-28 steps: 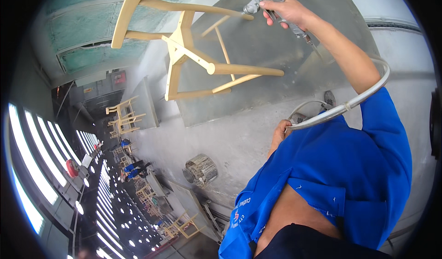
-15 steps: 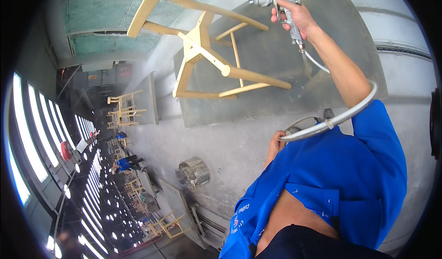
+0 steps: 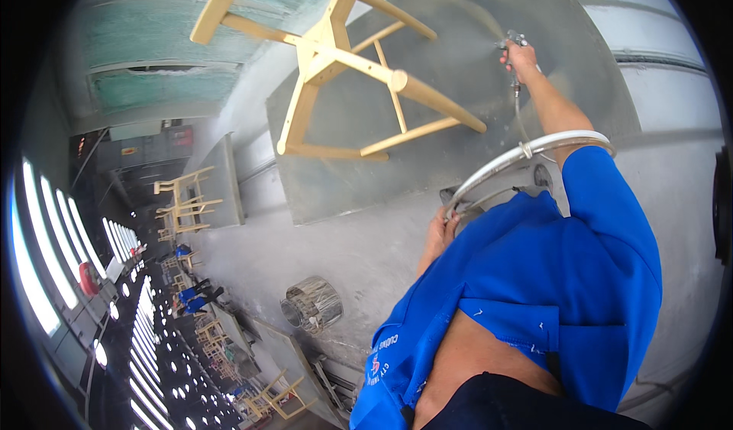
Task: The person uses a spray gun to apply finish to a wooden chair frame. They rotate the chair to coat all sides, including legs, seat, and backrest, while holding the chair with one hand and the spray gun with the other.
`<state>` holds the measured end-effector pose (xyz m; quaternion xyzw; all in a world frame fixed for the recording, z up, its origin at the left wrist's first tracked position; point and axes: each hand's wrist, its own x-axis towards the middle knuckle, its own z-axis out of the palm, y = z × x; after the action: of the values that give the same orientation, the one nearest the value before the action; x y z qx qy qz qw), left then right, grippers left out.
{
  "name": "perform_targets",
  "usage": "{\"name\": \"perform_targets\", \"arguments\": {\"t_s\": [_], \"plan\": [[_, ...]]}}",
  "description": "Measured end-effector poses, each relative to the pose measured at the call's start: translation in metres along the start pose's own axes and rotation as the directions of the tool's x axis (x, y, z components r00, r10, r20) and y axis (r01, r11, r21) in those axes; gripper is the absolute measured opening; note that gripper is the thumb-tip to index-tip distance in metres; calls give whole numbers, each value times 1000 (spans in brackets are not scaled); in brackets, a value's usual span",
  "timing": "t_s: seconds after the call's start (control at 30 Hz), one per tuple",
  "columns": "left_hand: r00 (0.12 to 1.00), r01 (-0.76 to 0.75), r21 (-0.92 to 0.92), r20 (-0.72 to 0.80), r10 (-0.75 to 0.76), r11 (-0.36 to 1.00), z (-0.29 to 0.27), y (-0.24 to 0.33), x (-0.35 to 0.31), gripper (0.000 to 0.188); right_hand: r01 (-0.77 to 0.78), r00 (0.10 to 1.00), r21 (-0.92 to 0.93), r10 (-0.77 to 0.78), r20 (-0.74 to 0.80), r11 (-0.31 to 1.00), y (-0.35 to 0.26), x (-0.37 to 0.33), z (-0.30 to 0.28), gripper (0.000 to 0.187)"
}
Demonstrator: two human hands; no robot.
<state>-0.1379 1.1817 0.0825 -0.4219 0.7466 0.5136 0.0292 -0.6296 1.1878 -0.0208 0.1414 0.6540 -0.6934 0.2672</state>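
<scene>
In my right hand [image 3: 524,62] is a metal spray gun [image 3: 516,39], held out over the far right of a grey board [image 3: 336,193]. A pale mist spreads to the left of its nozzle. My left hand [image 3: 437,235] is closed around a whitish hose [image 3: 489,172] in front of my body; the hose loops up across my right upper arm. A thinner line runs down from the gun's grip. To the left of the gun, apart from it, a bare pale wooden chair frame [image 3: 313,48] stands tilted over the board, its top cut off by the picture's edge.
A residue-coated metal bucket [image 3: 313,305] sits on the floor at lower left. Farther left, more wooden chairs [image 3: 187,201] stand by another grey panel [image 3: 221,185]. A person in blue [image 3: 195,296] is beyond, near rows of bright lights. Green filter panels [image 3: 153,90] cover the back wall.
My right hand has swung the spray gun right and down, away from the chair frame, and mist now shows at its nozzle. My left hand keeps the hose. The whole view has shifted slightly.
</scene>
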Motion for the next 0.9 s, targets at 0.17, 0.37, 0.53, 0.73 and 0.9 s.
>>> {"name": "perform_targets", "arguments": {"t_s": [0.17,0.37,0.53,0.73,0.9], "plan": [[973,-170,31,163,163,985,-78,-67,24,18,-85,996,-469,55,-77,879,73,-67,-91,24],[826,-343,15,480,294,939,-147,-123,41,17,-176,947,-189,114,-300,966,159,-233,-141,22],[706,-485,173,656,267,857,-188,-111,62,19,-120,913,72,138,-384,990,212,-323,-115,23],[653,-630,266,690,313,730,-220,-108,65,20,91,935,282,15,-353,955,211,-394,-59,27],[602,-667,269,744,290,695,-244,-127,35,17,278,960,680,-210,-184,679,188,-468,-33,39]]}}
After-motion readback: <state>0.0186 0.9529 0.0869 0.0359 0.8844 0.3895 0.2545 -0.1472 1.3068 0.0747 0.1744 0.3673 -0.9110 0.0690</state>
